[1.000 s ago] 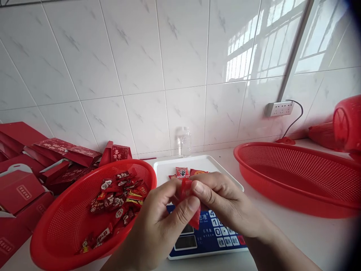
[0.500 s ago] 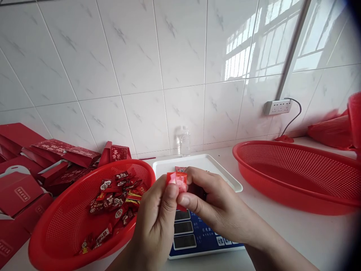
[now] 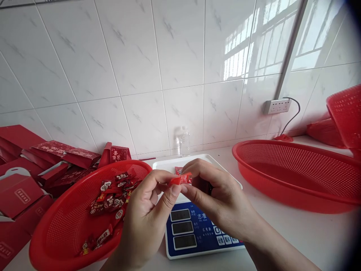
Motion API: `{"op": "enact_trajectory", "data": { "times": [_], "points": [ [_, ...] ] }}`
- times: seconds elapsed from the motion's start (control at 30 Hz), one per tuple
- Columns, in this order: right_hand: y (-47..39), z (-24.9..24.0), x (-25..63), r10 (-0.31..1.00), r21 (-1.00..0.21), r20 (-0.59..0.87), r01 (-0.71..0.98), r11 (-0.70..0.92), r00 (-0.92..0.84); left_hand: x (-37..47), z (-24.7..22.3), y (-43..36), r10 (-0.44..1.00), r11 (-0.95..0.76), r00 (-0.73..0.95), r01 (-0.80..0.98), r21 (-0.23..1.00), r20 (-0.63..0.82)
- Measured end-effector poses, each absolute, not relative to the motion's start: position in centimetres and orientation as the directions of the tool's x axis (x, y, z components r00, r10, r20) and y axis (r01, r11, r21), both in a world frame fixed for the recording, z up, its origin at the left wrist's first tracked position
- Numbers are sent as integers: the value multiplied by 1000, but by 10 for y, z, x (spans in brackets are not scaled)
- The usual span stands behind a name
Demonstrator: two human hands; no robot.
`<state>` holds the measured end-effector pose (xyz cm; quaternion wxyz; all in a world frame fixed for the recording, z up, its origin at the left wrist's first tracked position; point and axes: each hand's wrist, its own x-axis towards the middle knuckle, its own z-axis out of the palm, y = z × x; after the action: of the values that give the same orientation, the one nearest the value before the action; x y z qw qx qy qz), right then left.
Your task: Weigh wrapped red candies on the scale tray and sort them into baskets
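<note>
A small red wrapped packet (image 3: 182, 179) is pinched between both hands over a weighing scale. My left hand (image 3: 149, 210) grips its left side between thumb and fingers. On its right side, my right hand (image 3: 220, 195) holds it with thumb and forefinger. The scale has a white tray (image 3: 166, 162) and a blue panel (image 3: 203, 235) with three dark displays. Another red packet (image 3: 178, 170) shows on the tray behind the fingers. To the left, a red basket (image 3: 67, 199) holds several wrapped packets (image 3: 114, 201).
Red cartons (image 3: 25, 192) are piled at the far left. A clear bottle (image 3: 184, 141) stands by the tiled wall. At the right is a large red basket (image 3: 282, 177), with another basket (image 3: 345, 116) tilted at the right edge. A socket strip (image 3: 278, 106) is on the wall.
The packet has been tipped flatter between my fingers. My left hand has turned and shifted left, uncovering more of the blue panel. The tilted basket at the right edge has come further into view.
</note>
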<state>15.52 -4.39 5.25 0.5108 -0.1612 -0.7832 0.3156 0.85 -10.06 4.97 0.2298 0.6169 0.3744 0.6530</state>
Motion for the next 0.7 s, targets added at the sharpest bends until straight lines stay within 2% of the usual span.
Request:
{"op": "enact_trajectory", "data": {
  "times": [0.17, 0.27, 0.37, 0.47, 0.57, 0.7],
  "points": [
    [-43, 53, 157, 513, -606, 751, -125, 786, -414, 3, 47, -99, 785, -600, -131, 80, 796, 606],
    [-43, 54, 157, 584, -705, 661, -124, 698, -471, -1, 46, -98, 820, -564, -109, 9, 826, 562],
    [-43, 55, 156, 642, -764, 588, -77, 640, -493, 0, 45, -98, 806, -578, -120, 54, 814, 580],
    [-42, 56, 156, 595, -708, 655, -105, 698, -465, 5, 44, -98, 780, -593, -175, 100, 799, 600],
    [-41, 56, 156, 575, -676, 712, -172, 717, -402, 10, 42, -98, 775, -597, -224, 48, 801, 591],
    [-41, 56, 155, 589, -667, 743, -276, 692, -319, 12, 43, -100, 784, -597, -164, 67, 799, 599]
  ]
}}
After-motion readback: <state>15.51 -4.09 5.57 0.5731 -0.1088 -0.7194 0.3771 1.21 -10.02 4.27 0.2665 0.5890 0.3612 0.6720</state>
